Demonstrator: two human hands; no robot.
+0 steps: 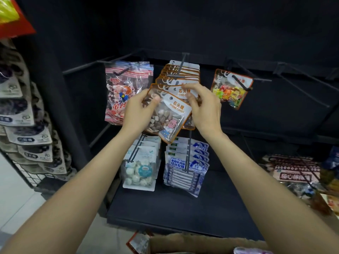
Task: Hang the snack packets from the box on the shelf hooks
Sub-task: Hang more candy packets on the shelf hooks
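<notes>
Left hand (139, 109) fingers pinch the stone candy packet (166, 114) at its top-left corner; right hand (201, 105) fingers pinch its top edge. Packet sits just below the hook (178, 70), between both hands. Best: line the hang hole with the tip, slide straight back.

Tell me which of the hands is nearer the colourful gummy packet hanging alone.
Right. The right hand is just beside the gummy packet; the left hand is farther away.
</notes>
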